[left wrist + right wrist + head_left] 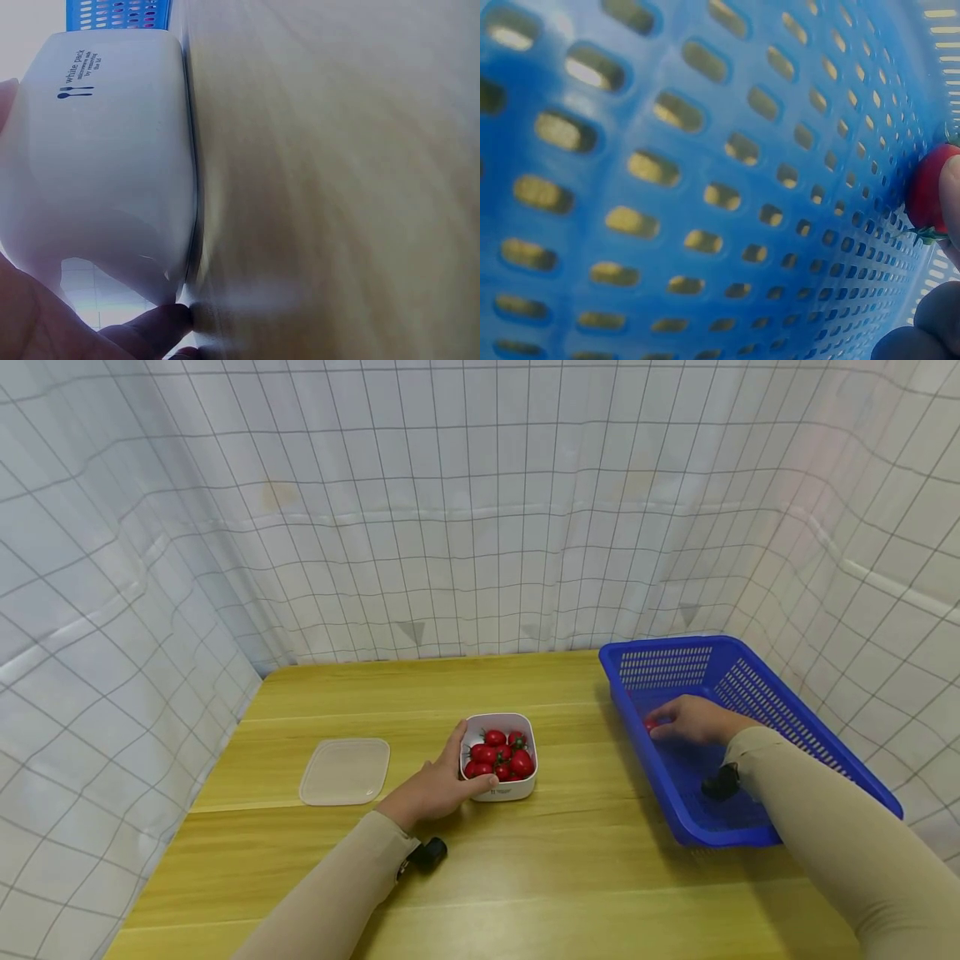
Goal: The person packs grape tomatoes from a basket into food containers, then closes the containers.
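A white square container (498, 756) full of red cherry tomatoes (497, 754) stands mid-table. My left hand (453, 772) grips its near left corner, thumb up its side and fingers along the front. In the left wrist view the container's wall (105, 150) fills the left, a fingertip (161, 322) under its edge. My right hand (675, 722) is inside the blue perforated basket (780, 710) and holds a single cherry tomato (651, 724) low over the floor. The right wrist view shows that tomato (928, 196) against the basket mesh (690, 187), with a finger (952, 195) on it.
A translucent lid (345, 770) lies flat left of the container. The wooden table (525, 877) is walled by a white gridded curtain (480, 527) at the back and both sides. The basket sits at the table's right edge.
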The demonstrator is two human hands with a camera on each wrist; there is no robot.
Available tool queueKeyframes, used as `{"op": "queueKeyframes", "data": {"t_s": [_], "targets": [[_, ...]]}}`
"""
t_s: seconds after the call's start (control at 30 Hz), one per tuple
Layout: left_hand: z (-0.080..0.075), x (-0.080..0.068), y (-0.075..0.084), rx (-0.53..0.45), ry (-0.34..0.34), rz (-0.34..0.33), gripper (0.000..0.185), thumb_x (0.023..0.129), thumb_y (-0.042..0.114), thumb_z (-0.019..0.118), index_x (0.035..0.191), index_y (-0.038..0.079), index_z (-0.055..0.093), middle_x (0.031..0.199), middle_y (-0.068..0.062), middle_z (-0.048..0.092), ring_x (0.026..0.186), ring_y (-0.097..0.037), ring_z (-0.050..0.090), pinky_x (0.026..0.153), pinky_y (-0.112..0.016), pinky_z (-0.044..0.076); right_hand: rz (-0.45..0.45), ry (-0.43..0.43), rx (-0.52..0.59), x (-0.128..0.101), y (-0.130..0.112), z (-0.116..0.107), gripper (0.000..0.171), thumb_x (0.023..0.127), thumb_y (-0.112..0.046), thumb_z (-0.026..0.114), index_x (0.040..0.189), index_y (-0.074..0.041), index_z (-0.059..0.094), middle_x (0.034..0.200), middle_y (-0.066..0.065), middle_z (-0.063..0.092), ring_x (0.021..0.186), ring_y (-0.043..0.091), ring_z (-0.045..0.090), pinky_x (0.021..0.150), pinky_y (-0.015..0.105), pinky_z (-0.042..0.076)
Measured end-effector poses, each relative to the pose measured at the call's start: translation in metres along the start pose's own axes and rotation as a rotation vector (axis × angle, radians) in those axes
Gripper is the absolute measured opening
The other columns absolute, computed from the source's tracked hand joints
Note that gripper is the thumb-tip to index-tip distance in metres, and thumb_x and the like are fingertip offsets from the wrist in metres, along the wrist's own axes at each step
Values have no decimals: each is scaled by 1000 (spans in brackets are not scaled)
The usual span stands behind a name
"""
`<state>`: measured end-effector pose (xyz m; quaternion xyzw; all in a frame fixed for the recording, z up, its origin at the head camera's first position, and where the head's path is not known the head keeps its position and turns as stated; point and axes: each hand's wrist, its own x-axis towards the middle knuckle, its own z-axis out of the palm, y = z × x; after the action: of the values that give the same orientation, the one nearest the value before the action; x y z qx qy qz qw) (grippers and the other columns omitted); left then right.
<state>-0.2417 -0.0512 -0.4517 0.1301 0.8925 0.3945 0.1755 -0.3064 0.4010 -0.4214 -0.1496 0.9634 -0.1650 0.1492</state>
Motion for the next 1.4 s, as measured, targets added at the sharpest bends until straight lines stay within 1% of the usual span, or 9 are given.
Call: {"op": "queueKeyframes", "data": {"t_s": [0.23, 0.53, 0.83, 1.17, 1.4], "targets": [[0, -1, 0, 3, 2, -4, 112, 95, 58, 68, 171, 21, -6, 172, -19, 27, 149, -55, 39, 130, -66, -1, -4, -6, -11, 1, 0, 0, 42, 101, -29, 71, 132, -2, 72, 129, 23, 72, 123, 41, 66, 105, 61, 52], [-1, 0, -1, -3, 3, -2, 112, 94, 59, 68, 171, 24, -6, 171, -18, 31, 147, -55, 42, 131, -65, -1, -33, 5, -16, 4, 5, 3, 42, 100, -28, 71, 132, -1, 72, 126, 22, 74, 123, 41, 67, 105, 60, 52], [0, 0, -1, -11, 2, -4, 113, 94, 59, 68, 171, 23, -6, 171, -18, 30, 147, -55, 42, 131, -65, -1, -1, -7, 9, 3, 4, 2, 43, 101, -29, 71, 134, -1, 71, 130, 24, 72, 126, 44, 64, 106, 62, 51], [0, 0, -1, -4, 6, -13, 112, 94, 60, 68, 171, 25, -5, 172, -18, 30, 148, -57, 40, 131, -65, 0, -9, 6, -8, 3, 4, 2, 42, 101, -31, 70, 131, -2, 72, 125, 21, 74, 119, 37, 68, 102, 59, 53], [0, -1, 0, -4, 5, -10, 113, 94, 60, 68, 171, 24, -6, 172, -17, 29, 148, -55, 41, 131, -64, 0, -11, 15, 14, 2, 5, 3, 44, 100, -33, 71, 130, -1, 73, 123, 19, 75, 115, 34, 69, 101, 58, 54]]}}
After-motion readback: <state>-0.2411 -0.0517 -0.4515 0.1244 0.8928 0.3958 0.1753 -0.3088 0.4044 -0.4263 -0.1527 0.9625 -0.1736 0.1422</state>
